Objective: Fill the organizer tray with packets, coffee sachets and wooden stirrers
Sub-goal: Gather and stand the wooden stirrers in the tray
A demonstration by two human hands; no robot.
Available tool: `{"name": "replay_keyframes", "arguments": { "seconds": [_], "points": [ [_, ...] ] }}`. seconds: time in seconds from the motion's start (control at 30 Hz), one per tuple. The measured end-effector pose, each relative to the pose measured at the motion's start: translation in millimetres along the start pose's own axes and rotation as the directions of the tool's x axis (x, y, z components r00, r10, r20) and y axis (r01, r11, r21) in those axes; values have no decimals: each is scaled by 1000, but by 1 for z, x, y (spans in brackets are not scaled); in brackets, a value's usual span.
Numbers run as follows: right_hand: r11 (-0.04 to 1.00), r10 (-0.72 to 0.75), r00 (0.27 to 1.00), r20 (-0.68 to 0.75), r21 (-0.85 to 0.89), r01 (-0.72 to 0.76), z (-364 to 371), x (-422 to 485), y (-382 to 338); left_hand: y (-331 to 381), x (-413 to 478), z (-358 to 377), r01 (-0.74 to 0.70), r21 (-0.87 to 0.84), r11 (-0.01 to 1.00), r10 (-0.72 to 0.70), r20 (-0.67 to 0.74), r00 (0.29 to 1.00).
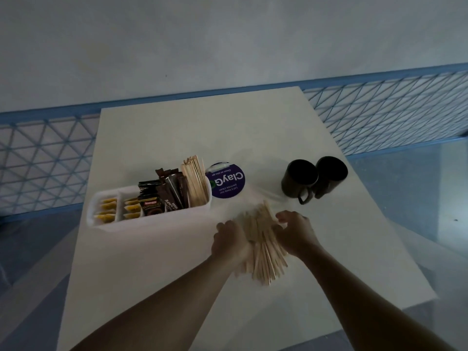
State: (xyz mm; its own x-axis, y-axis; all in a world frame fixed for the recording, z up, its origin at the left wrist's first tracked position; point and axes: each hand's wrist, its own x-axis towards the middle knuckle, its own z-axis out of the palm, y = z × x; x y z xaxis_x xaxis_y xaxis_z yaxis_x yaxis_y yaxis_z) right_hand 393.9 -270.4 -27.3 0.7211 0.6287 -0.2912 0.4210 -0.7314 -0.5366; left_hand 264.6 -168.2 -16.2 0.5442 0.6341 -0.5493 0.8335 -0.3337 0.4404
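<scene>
A white organizer tray [101, 219] stands on the white table [177, 138]. Its left compartments hold yellow packets [107, 210], the middle holds dark coffee sachets [162, 196], and the right end holds upright wooden stirrers [195, 181]. In front of the tray, to the right, a loose pile of wooden stirrers [263, 252] lies on the table. My left hand [229, 243] presses against the pile's left side and my right hand [295, 233] against its right side. Both hands' fingers curl around the bundle.
A round purple sign [228, 184] stands right of the tray. Two black mugs [314, 177] sit at the table's right. A clear plastic wrapper [271, 196] lies between them and the pile. Blue wire mesh railing [379, 117] runs behind the table.
</scene>
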Motion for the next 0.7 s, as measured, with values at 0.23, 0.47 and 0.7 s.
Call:
{"name": "replay_keyframes", "arguments": {
  "seconds": [0.23, 0.47, 0.7],
  "points": [
    [999, 25, 995, 97, -22, -23, 2, -5, 8, 17, -8, 23, 118, -125, 985, -124, -40, 992],
    [999, 29, 996, 87, 41, -33, 15, -9, 4, 15, -8, 31, 96, -154, 983, -118, -139, 983],
    [1000, 17, 996, 88, 8, -18, 19, -6, 1, 6, -4, 31, 62, -141, 988, -89, -195, 977]
  ]
}}
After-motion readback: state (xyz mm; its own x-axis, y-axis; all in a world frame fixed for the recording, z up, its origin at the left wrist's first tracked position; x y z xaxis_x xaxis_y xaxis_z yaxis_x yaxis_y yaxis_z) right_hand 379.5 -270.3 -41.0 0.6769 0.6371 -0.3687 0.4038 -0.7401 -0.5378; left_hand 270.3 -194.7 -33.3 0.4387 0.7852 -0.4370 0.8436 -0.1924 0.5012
